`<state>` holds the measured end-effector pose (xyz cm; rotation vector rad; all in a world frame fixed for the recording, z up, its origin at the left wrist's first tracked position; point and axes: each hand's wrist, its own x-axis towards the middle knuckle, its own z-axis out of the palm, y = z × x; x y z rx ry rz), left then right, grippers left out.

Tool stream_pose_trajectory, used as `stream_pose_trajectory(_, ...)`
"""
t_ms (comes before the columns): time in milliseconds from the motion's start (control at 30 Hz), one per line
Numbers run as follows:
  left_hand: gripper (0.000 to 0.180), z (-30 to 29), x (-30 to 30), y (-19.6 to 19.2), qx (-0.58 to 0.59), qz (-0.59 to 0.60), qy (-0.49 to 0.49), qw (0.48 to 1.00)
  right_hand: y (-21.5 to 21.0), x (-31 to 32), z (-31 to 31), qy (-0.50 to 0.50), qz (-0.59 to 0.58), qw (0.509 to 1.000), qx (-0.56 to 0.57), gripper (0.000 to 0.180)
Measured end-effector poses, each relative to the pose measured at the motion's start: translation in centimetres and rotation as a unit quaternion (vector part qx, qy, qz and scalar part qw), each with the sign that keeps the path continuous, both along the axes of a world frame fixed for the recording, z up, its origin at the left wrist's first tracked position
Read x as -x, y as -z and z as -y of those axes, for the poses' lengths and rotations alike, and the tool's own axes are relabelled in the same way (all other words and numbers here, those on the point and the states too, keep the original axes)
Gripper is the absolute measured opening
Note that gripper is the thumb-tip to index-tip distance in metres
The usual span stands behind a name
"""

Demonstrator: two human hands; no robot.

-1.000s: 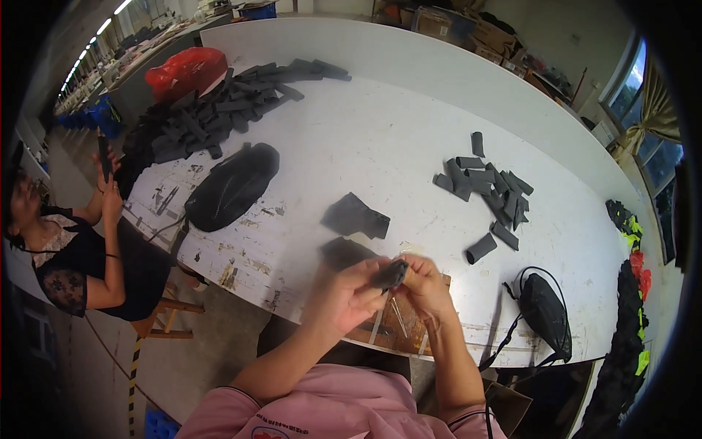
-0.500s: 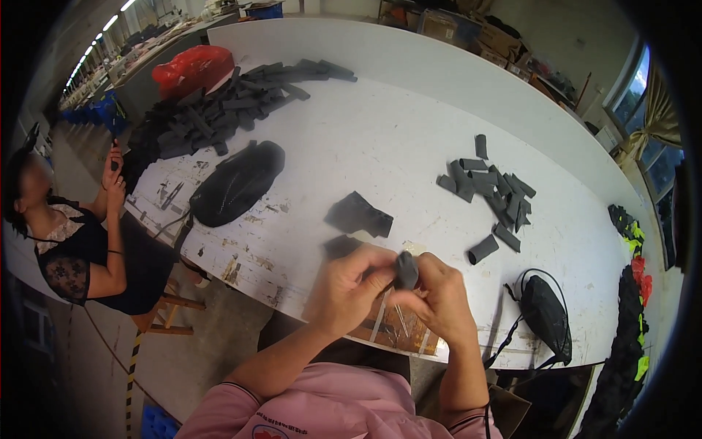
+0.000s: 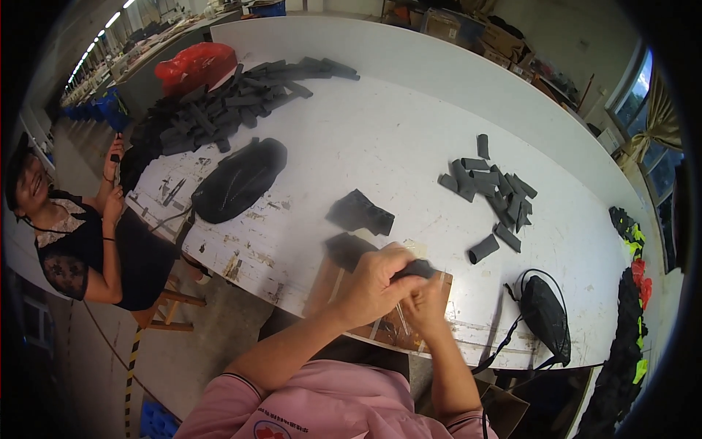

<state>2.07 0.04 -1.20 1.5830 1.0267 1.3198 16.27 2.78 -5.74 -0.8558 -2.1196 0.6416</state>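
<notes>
Both of my hands meet over the near edge of the white table (image 3: 380, 146). My left hand (image 3: 374, 284) and my right hand (image 3: 423, 306) pinch a small dark grey fabric piece (image 3: 417, 268) between the fingers. Under them lies a clear plastic bag (image 3: 398, 325) on a brown board. Two flat dark grey pieces sit just beyond my hands, one (image 3: 360, 213) farther and one (image 3: 345, 247) nearer. A loose heap of rolled grey pieces (image 3: 488, 192) lies to the right.
A big pile of dark grey strips (image 3: 234, 102) and a red bag (image 3: 196, 64) fill the far left. A black pouch (image 3: 238, 179) lies left of centre, another black bag (image 3: 545, 316) at the right edge. A person (image 3: 66, 219) sits at the left.
My hands shifted slightly toward me and closer together, still working the same grey piece. The person at the left turned more toward the camera.
</notes>
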Motion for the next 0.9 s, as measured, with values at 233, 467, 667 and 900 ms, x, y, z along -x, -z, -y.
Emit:
stream_pose_trajectory(233,0.009,0.6,-0.2,1.1,0.024,0.099,-0.03,0.994,-1.3,0.7,0.2,0.0,0.025,1.0,0.009,0.028)
stream_pose_trajectory(467,0.014,0.5,-0.2,2.3,0.049,0.093,-0.015,0.994,2.0,0.4,-0.1,-0.001,0.053,0.997,0.056,0.016)
stream_pose_trajectory(667,0.007,0.5,0.1,-0.4,0.077,0.09,0.011,0.993,-0.3,0.7,0.5,0.005,0.013,0.999,0.032,0.028)
stream_pose_trajectory(900,0.007,0.4,0.0,0.2,-0.014,-0.05,-0.059,0.997,2.6,0.3,0.1,0.013,0.009,0.996,0.092,0.033)
